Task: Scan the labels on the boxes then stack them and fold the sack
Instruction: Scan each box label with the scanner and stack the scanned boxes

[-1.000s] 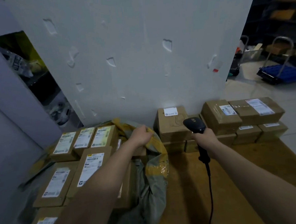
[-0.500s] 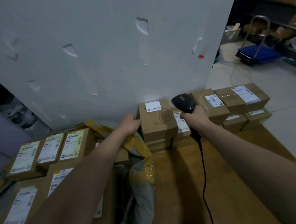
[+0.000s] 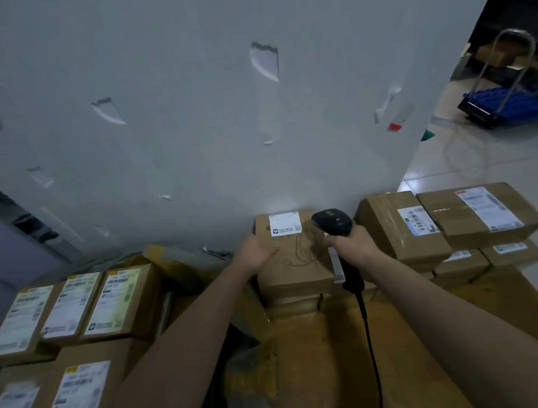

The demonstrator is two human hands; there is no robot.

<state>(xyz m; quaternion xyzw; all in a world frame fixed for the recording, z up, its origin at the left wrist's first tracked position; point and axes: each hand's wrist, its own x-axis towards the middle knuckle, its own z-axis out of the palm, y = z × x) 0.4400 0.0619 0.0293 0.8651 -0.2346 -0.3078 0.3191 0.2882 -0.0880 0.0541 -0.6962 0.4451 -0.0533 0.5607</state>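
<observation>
A brown box [image 3: 296, 264] with a small white label stands on top of other boxes against the white wall. My left hand [image 3: 254, 251] grips its left top edge. My right hand [image 3: 354, 246] holds a black corded scanner [image 3: 332, 222], whose head hangs over the box's right side. Several labelled boxes [image 3: 67, 305] lie at the left, partly inside a grey and yellow sack [image 3: 183, 264]. More stacked boxes [image 3: 449, 222] stand at the right.
A brown wooden surface [image 3: 332, 356] carries everything. The white wall [image 3: 194, 114] rises right behind the boxes. Beyond its right end are a tiled floor and a blue trolley [image 3: 511, 103]. The scanner's cable [image 3: 370, 339] runs down towards me.
My left hand left the sack, reached right and took hold of the middle box's left edge. The scanner moved closer over that box. My view shifted forward and right.
</observation>
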